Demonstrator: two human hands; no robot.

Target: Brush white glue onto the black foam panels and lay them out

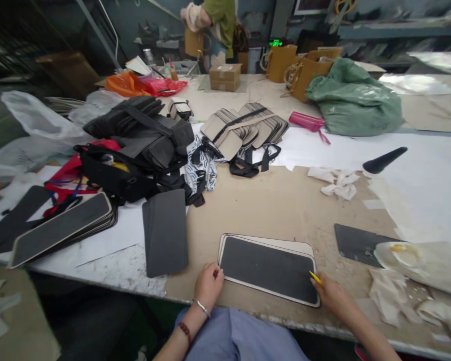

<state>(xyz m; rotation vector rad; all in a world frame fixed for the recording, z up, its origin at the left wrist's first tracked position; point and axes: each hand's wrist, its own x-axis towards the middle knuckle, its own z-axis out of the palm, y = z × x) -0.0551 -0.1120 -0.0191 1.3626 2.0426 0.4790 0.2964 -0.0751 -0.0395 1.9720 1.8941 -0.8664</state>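
Note:
A flat black panel with a cream border (267, 268) lies on the worktable (281, 205) right in front of me, on top of one or two similar panels. My left hand (208, 285) rests closed at the panel's left end, fingertips on its edge. My right hand (330, 295) touches the panel's lower right corner and holds a thin yellow stick (315, 277), perhaps a pencil, its tip on the panel.
A dark grey piece (164, 231) and a stack of bordered panels (62, 228) lie to the left. Black bags (139, 145), cut pieces (244, 128), a green sack (351, 100), crumpled scraps (336, 181) and plastic (421, 260) surround the spot. Another person (214, 25) stands at the far side.

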